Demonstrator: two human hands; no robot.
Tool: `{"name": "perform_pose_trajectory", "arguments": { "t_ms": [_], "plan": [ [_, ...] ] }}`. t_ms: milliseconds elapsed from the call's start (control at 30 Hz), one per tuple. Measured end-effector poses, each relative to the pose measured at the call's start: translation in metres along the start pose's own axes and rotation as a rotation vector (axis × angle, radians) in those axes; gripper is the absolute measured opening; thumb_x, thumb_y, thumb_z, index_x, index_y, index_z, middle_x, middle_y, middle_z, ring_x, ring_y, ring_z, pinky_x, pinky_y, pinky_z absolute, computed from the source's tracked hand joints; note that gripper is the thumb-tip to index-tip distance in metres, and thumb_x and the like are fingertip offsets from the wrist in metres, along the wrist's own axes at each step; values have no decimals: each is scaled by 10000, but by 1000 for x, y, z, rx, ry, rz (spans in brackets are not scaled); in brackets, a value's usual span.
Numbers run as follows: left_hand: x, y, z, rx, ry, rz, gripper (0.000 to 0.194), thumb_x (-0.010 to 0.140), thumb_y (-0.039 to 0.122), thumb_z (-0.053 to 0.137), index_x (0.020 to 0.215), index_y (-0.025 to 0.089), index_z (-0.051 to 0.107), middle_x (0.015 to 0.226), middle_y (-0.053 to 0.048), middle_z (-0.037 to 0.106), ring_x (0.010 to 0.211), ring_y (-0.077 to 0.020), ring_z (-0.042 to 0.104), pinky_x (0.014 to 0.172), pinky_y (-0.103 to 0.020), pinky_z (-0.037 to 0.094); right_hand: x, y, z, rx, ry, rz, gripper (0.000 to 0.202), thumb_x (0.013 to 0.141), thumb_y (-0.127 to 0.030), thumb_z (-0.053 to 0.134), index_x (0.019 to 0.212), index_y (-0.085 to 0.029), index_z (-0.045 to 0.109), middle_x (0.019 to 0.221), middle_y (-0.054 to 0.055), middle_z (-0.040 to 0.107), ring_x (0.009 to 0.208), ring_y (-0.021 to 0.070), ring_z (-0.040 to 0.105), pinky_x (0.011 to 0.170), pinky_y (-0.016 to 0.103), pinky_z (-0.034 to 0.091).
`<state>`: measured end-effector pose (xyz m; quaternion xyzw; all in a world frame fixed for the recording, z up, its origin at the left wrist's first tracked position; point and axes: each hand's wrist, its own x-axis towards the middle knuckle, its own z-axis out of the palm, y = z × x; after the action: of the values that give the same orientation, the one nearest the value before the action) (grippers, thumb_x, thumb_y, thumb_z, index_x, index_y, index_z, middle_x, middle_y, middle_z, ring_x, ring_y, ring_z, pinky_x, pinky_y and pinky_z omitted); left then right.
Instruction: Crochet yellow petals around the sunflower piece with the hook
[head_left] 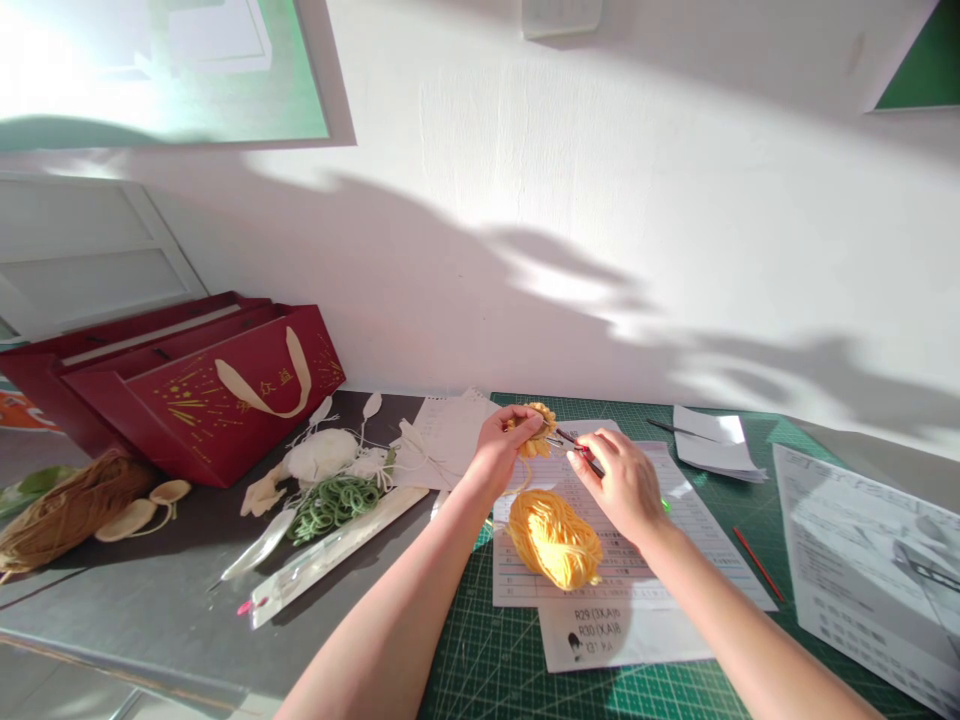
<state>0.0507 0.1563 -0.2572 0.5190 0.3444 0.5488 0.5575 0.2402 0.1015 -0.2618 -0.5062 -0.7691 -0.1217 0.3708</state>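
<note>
My left hand (504, 445) pinches a small yellow crocheted piece (538, 440) with a ruffled edge, held above the printed sheets. From the right, my right hand (619, 480) grips a slim dark-and-red crochet hook (587, 455), its metal end at the edge of the yellow piece. My fingers partly hide both the piece and the hook. A strand of yellow yarn hangs below the piece. Just under my hands lies a ball of yellow yarn (555, 540) on the printed sheets (675, 560).
A green cutting mat (480, 680) lies beneath the papers. To the left are green yarn (334, 507), white yarn (324, 455), a long clear packet (337, 558), brown yarn (79, 508) and a red gift bag (240, 400). A red stick (757, 565) and folded paper (716, 445) lie right.
</note>
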Motion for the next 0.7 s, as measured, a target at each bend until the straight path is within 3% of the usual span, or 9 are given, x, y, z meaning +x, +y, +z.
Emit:
{"name": "perform_pose_trajectory", "arguments": {
  "t_ms": [467, 700],
  "plan": [
    [-2, 5, 0, -46, -52, -28, 217, 957, 300, 667, 1108, 145, 670, 1069, -66, 701, 876, -195, 691, 755, -376, 602, 3, 0, -1, -139, 5, -103, 274, 1006, -364, 529, 803, -207, 623, 709, 12, 632, 654, 188, 571, 609, 309, 348],
    [-1, 5, -3, -17, -61, -94, 203, 963, 303, 661, 1086, 141, 667, 997, -48, 699, 778, -163, 678, 671, -323, 594, 12, 14, -23, -166, 1, -207, 208, 989, -373, 577, 996, -193, 682, 922, 67, 697, 878, 247, 593, 818, 378, 404]
  ]
}}
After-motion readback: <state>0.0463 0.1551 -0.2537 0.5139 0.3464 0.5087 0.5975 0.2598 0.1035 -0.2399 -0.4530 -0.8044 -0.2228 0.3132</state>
